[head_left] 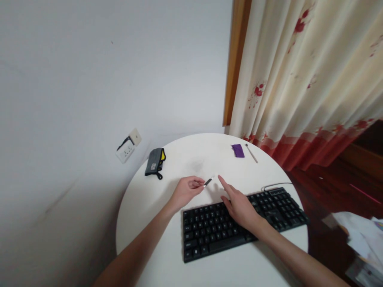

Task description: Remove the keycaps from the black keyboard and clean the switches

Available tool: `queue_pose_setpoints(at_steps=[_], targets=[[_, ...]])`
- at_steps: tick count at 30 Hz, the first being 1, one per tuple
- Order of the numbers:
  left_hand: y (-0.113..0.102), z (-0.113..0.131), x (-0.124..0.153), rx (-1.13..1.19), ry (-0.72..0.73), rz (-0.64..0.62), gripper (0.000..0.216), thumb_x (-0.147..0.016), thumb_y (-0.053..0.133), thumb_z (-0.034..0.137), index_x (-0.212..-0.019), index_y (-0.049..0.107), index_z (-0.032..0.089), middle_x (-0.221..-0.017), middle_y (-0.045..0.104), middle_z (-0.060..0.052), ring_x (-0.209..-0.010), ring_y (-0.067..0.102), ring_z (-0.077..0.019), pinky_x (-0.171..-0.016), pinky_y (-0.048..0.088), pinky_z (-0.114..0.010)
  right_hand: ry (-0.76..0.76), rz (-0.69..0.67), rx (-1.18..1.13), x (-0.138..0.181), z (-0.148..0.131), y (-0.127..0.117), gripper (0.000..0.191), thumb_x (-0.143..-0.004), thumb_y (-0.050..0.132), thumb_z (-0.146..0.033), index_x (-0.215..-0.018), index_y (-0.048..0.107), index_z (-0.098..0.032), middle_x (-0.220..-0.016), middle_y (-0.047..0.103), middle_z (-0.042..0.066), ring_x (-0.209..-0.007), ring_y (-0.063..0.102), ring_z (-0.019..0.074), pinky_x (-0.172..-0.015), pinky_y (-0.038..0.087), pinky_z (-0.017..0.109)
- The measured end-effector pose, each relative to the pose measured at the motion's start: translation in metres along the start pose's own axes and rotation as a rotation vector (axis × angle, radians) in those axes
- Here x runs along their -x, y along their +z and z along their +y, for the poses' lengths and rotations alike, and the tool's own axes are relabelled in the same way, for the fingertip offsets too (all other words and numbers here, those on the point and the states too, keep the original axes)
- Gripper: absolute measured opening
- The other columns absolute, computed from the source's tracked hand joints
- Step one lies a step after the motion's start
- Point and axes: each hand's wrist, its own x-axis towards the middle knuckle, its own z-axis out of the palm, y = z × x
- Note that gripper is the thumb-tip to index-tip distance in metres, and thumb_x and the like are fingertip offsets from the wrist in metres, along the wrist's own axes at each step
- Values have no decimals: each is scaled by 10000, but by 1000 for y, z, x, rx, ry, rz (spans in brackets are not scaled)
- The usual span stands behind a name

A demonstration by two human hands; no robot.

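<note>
My left hand pinches a small slim stick, dark in the middle with pale ends, above the white round table. Its exact kind is too small to make out. To its right, my right hand hovers over the upper edge of a black keyboard. The right index finger stretches out near the stick's pale tip, apart from it, and the thumb is spread; I see nothing held there. The keyboard lies slightly tilted across the front of the table, partly covered by my right hand and forearm.
On the table are a grey pouch with a yellow part at left, a folded purple cloth and a thin dark-tipped stick at back right. A cable runs behind the keyboard. Wall and curtain stand close behind.
</note>
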Motion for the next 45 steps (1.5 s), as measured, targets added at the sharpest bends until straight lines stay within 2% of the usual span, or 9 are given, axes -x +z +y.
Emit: queue_pose_setpoints(at_steps=[4, 8, 16, 20, 24, 28, 31, 38, 45], targets=[[15, 12, 12, 113, -25, -87, 356, -695, 792, 351, -958, 703, 130, -963, 745, -111, -873, 686, -210, -853, 530, -340, -22, 43, -25, -18, -9, -2, 484, -936, 447, -205, -1420, 426, -219, -1332, 566, 127, -1180, 577, 255, -977, 476, 409], [-5, 14, 8, 117, -25, -189, 331, -747, 757, 357, -982, 722, 126, -990, 740, -108, -875, 673, -198, -834, 518, -325, 19, 129, -27, -36, -15, -2, 211, -946, 516, -295, -1118, 592, -200, -1023, 657, 87, -925, 647, 226, -826, 503, 346], [-49, 11, 12, 39, -46, -558, 329, -806, 703, 411, -991, 752, 143, -906, 740, -102, -805, 655, -174, -744, 499, -276, -10, 86, -121, -48, -28, 24, 143, -860, 619, -302, -932, 555, -196, -871, 617, 43, -758, 587, 187, -682, 458, 298], [-60, 10, 11, -12, -50, -612, 361, -840, 651, 459, -984, 757, 145, -915, 740, -113, -791, 644, -170, -719, 488, -263, 31, 55, -176, -40, -35, 25, 216, -917, 530, -391, -932, 585, -182, -859, 624, 57, -745, 571, 189, -698, 439, 307], [-74, 1, 7, -157, -134, -662, 304, -823, 662, 437, -938, 760, 173, -803, 728, -61, -689, 616, -139, -593, 450, -212, 74, -37, -410, -35, -46, 16, 397, -1000, 334, -384, -882, 660, -188, -750, 619, 21, -746, 581, 170, -736, 435, 284], [-78, -13, 5, -277, -218, -757, 212, -734, 738, 374, -828, 753, 185, -687, 696, -18, -550, 566, -114, -499, 406, -204, 131, -243, -602, -29, -56, 18, 427, -974, 358, -363, -857, 727, -183, -638, 576, -17, -664, 562, 146, -666, 440, 244], [-76, -18, 6, -264, -284, -842, 210, -698, 764, 371, -805, 736, 192, -688, 698, -18, -519, 573, -122, -468, 403, -215, 110, -285, -640, -26, -57, 25, 379, -932, 413, -311, -785, 735, -175, -643, 602, -15, -677, 571, 147, -677, 446, 241], [-75, -21, 5, -205, -331, -859, 247, -650, 809, 378, -794, 725, 195, -672, 700, -24, -558, 617, -150, -513, 460, -245, 102, -325, -741, -27, -58, 33, 206, -893, 503, -294, -852, 662, -171, -673, 645, -11, -638, 584, 134, -637, 449, 237], [-76, -27, 2, -192, -323, -865, 328, -626, 835, 422, -798, 714, 170, -695, 708, -32, -580, 631, -143, -545, 491, -248, 48, -348, -677, -34, -61, 35, 250, -919, 474, -261, -714, 589, -176, -664, 651, -5, -647, 571, 128, -672, 434, 243]])
